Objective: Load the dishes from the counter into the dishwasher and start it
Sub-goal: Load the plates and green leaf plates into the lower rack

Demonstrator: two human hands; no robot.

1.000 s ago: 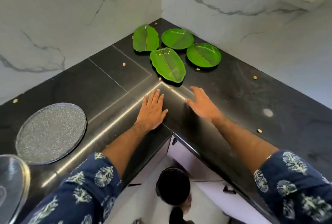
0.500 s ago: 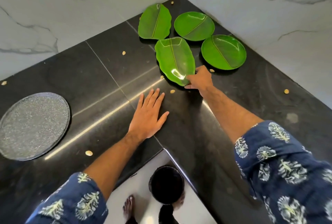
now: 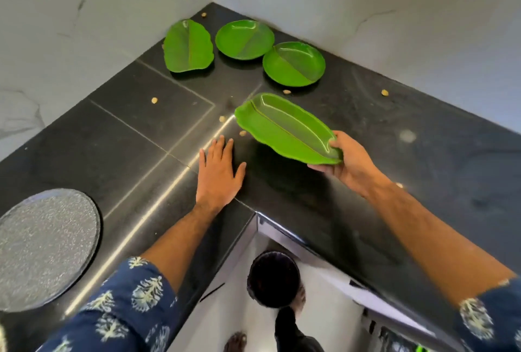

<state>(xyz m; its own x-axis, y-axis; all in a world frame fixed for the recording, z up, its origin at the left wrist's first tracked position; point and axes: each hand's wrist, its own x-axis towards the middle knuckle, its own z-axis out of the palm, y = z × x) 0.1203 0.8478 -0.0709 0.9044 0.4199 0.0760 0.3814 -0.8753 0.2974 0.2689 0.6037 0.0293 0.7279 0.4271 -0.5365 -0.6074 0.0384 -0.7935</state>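
1. Gripping the near end of the long leaf-shaped green dish (image 3: 284, 128), the right hand (image 3: 348, 164) holds it tilted above the black bench (image 3: 423, 171), right of centre in the frame, thumb on its rim and fingers (image 3: 320, 167) curled beneath.
2. The left hand (image 3: 218, 171) lies flat on the bench at centre, fingers straight and slightly spread, holding nothing.
3. Three more green dishes sit in the upper corner: another leaf-shaped dish (image 3: 188, 45) and two round plates (image 3: 244, 39) (image 3: 294, 63).
4. A speckled grey plate (image 3: 42, 247) rests at lower left.
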